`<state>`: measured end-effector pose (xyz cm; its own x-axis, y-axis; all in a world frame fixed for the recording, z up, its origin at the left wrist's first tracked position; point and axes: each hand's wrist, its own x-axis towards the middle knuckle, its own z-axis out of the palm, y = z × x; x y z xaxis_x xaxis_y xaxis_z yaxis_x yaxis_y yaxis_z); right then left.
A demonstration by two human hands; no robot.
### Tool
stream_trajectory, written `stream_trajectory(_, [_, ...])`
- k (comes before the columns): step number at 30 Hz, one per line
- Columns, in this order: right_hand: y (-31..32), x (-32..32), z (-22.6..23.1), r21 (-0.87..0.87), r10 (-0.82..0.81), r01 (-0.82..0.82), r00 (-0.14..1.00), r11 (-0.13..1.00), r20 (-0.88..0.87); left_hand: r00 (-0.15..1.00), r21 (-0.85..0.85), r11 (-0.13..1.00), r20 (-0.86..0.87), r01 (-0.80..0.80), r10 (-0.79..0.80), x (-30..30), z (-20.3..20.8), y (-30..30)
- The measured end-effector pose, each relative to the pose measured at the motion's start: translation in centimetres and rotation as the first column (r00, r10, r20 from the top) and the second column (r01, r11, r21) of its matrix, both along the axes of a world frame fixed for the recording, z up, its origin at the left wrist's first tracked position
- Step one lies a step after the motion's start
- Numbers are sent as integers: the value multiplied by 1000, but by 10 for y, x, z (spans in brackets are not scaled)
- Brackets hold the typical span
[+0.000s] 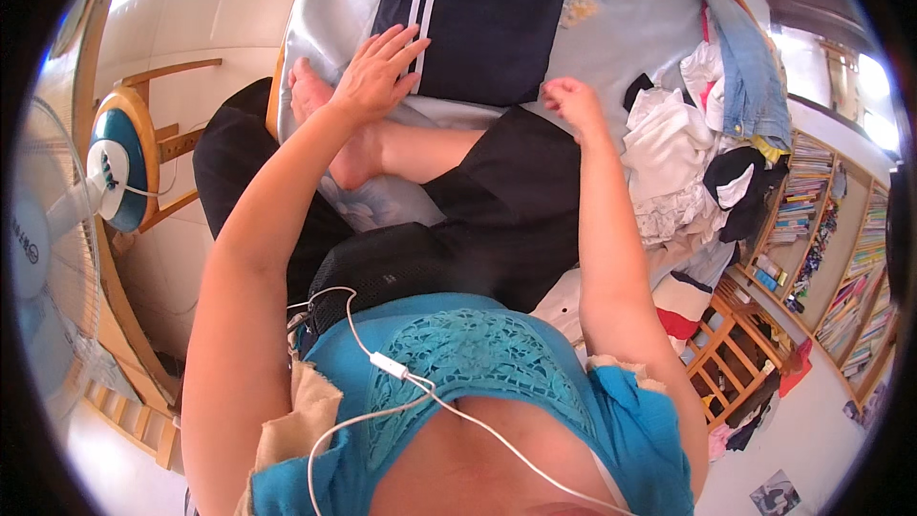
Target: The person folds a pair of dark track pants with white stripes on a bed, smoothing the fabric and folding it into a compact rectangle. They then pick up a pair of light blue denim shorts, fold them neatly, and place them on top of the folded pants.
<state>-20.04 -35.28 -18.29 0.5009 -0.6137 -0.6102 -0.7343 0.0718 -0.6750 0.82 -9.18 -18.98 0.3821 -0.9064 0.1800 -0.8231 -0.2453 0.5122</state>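
Observation:
A navy garment [492, 24] with two white stripes down its left side lies folded flat on the shiny pale bedspread [330, 0] in front of me. My left hand [380, 75] is open, its fingers spread over the garment's striped left edge near the lower corner. At the lower right corner, my right hand [573, 103] has its fingers curled together. The fingertips meet the garment's edge, but whether cloth is pinched between them cannot be made out. My bare foot [355, 158] rests on the bed just below the left hand.
Rumpled white clothes [664, 139], blue jeans [750, 76] and a black garment [740, 191] are heaped on the right. A wooden bookshelf [812, 239] stands beyond them. To the left are an electric fan [48, 239] and a wooden chair [153, 143]. A white cable [387, 364] hangs over my chest.

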Motion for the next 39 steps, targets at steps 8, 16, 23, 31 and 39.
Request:
stream_trajectory(8, [14, 4, -13, -50, 117, -112, 987, 993, 110, 995, 187, 982, -88, -21, 38, 1, -35, 3])
stream_trajectory(16, [18, 3, 1, 166, 24, -40, 995, 985, 96, 997, 227, 973, -46, -44, 56, -6, -33, 5])
stream_trajectory(23, [12, -9, -1, 173, 225, -196, 960, 965, -169, 997, 240, 969, -35, -54, 64, -7, -33, 4])
stream_trajectory(31, [7, -3, -2, 271, -86, 101, 994, 957, -64, 995, 124, 990, -70, -68, 77, -2, -38, 5])
stream_trajectory(39, [10, 9, -20, 366, -225, 233, 972, 901, -65, 702, 158, 750, -270, -643, 659, 1, -28, -1])
